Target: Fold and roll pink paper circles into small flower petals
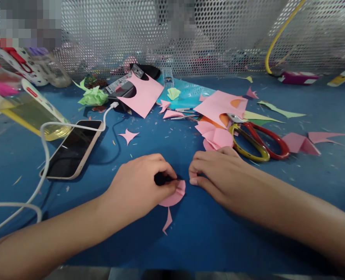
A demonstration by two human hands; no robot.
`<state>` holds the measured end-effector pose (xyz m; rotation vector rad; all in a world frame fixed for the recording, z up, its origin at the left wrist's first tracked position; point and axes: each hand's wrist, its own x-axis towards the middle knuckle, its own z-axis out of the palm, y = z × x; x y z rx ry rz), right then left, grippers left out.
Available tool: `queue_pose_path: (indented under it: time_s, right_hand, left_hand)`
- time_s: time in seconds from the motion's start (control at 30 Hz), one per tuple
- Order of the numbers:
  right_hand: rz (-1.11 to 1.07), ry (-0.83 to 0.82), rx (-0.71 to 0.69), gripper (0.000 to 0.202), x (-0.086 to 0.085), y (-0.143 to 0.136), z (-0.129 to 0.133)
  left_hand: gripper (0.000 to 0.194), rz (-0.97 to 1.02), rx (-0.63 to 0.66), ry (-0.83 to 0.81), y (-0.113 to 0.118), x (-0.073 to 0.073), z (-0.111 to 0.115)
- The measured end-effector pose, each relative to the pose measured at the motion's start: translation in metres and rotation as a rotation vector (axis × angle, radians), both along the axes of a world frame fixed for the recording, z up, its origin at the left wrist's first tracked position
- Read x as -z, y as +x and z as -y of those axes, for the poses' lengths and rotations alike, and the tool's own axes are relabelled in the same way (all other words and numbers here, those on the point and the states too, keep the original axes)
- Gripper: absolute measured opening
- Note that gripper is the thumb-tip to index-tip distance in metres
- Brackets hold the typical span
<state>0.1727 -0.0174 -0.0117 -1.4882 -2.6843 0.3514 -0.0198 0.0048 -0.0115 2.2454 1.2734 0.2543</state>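
Note:
My left hand (143, 182) is closed in a pinch at a round pink paper piece (174, 197), which has a crease near its edge. A black rounded object (160, 178) with a thin dark tip shows inside the curl of those fingers; its kind cannot be made out. To the right of the paper, my right hand (215, 171) rests low with fingers curled and thumb pressed to them, nothing showing in it. Just beyond it lie folded pink paper rounds (215, 136). A thin pink scrap (168, 221) lies below the round piece.
Scissors (254, 140) with red and yellow handles lie at right, beside cut pink paper (222, 105). At left are a phone (73, 151), a white cable (45, 147) and a bottle of yellowish liquid (41, 114). A perforated metal panel (117, 35) bounds the blue table's back.

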Motion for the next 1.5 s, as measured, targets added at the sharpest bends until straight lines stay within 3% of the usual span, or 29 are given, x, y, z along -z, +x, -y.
queue_pose_path:
  time_s: [0.17, 0.63, 1.23, 1.5]
  right_hand:
    - [-0.112, -0.051, -0.174, 0.018, 0.002, 0.009, -0.010]
    - [-0.186, -0.119, -0.037, 0.011, -0.003, -0.004, -0.009]
    - [-0.140, -0.172, -0.244, 0.020, -0.004, 0.001, -0.011]
    - [-0.285, -0.265, -0.318, 0.018, -0.003, 0.009, -0.022]
  left_hand:
    - [0.015, -0.043, -0.024, -0.041, 0.003, -0.009, 0.002]
    - [0.016, -0.065, -0.042, -0.065, 0.006, -0.011, 0.004]
    - [0.012, 0.019, 0.017, 0.077, -0.001, 0.004, 0.005]
    - [0.009, 0.045, 0.091, 0.094, -0.002, 0.005, 0.004]
